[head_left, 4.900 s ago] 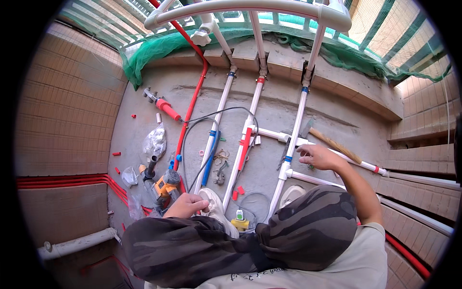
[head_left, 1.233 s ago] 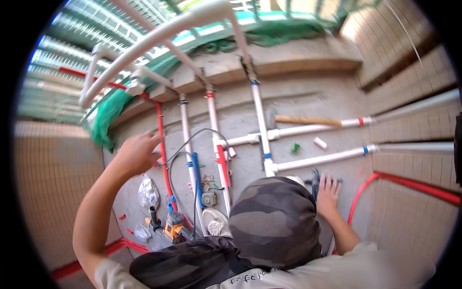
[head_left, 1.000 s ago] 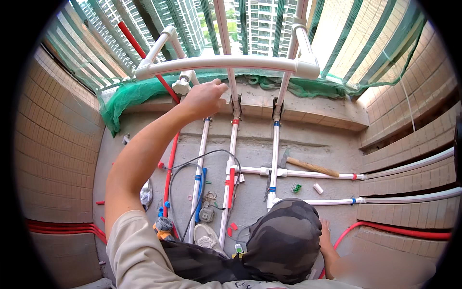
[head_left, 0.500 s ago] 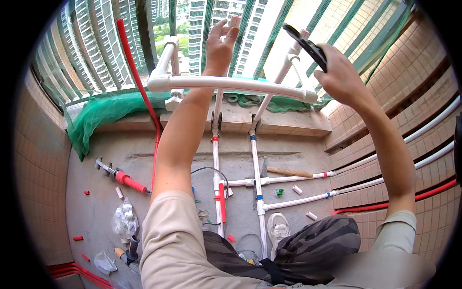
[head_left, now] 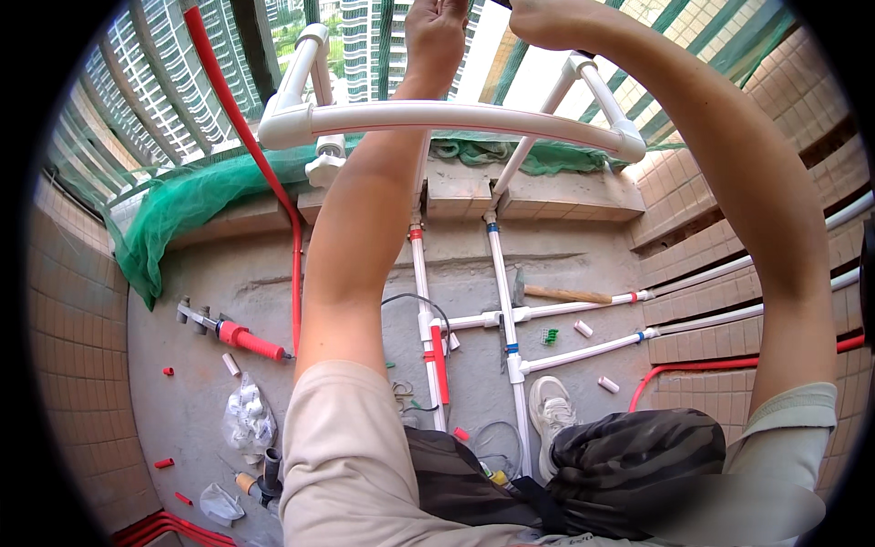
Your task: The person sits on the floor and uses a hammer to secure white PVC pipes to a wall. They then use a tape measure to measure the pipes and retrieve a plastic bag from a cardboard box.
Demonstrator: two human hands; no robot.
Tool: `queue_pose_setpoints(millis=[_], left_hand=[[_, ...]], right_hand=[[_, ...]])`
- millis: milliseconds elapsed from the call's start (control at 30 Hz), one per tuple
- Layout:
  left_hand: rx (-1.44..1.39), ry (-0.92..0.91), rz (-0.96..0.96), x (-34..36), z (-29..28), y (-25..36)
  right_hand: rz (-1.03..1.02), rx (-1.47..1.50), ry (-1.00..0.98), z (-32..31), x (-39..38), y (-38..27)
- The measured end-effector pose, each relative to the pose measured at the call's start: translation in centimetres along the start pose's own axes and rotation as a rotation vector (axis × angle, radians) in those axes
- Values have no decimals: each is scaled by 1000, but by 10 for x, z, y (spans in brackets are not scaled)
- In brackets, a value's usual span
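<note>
My left hand (head_left: 437, 38) is raised at the top edge, its fingers closed around the upper end of a white upright pipe, which the hand and forearm mostly hide. My right hand (head_left: 550, 22) is close to its right, closed on a black long-handled hand tool (head_left: 499, 3); only a sliver of the tool shows, the rest being cut off by the frame. In front of my left forearm runs a white plastic pipe frame (head_left: 474, 116) with elbow joints. A white valve knob (head_left: 324, 170) sits under its left corner.
White pipes (head_left: 512, 314) cross the floor, with a hammer (head_left: 567, 294), a red-handled tool (head_left: 248, 340), a clear bag (head_left: 248, 412) and pipe offcuts around. A red pipe (head_left: 244, 128) rises at left. Green netting (head_left: 196, 205) covers the ledge; tiled wall (head_left: 711, 214) at right.
Both hands have moved to the top edge, the right one leftward and closer to the left. The black tool is now mostly out of frame. The whole view has shifted slightly.
</note>
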State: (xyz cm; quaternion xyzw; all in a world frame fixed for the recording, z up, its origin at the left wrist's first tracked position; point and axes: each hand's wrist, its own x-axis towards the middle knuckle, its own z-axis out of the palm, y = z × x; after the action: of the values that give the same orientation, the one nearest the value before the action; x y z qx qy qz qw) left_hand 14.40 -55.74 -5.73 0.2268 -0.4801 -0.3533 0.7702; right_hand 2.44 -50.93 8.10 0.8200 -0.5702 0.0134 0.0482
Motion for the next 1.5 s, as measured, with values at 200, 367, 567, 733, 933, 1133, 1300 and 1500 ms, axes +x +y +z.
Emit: queue_pose_setpoints(millis=[200, 367, 567, 733, 933, 1133, 1300, 1500], left_hand=[[-71, 6, 59, 6, -1, -9], [-203, -43, -7, 4, 1, -7], [-27, 26, 52, 6, 0, -8], [-33, 17, 62, 7, -1, -10], [-26, 30, 22, 4, 5, -4], [-34, 52, 21, 2, 2, -3], [-21, 41, -10, 3, 2, 3], [6, 59, 13, -8, 5, 15]], right_hand=[[-22, -100, -9, -8, 0, -6], [-43, -130, -43, -15, -4, -3], [32, -120, -24, -18, -11, -15], [-30, -195, -11, -14, -5, -10], [1, -170, -75, -21, -9, -9], [-71, -150, -73, -24, -13, -13], [2, -145, -46, -23, -16, -21], [21, -74, -79, -34, -22, -21]])
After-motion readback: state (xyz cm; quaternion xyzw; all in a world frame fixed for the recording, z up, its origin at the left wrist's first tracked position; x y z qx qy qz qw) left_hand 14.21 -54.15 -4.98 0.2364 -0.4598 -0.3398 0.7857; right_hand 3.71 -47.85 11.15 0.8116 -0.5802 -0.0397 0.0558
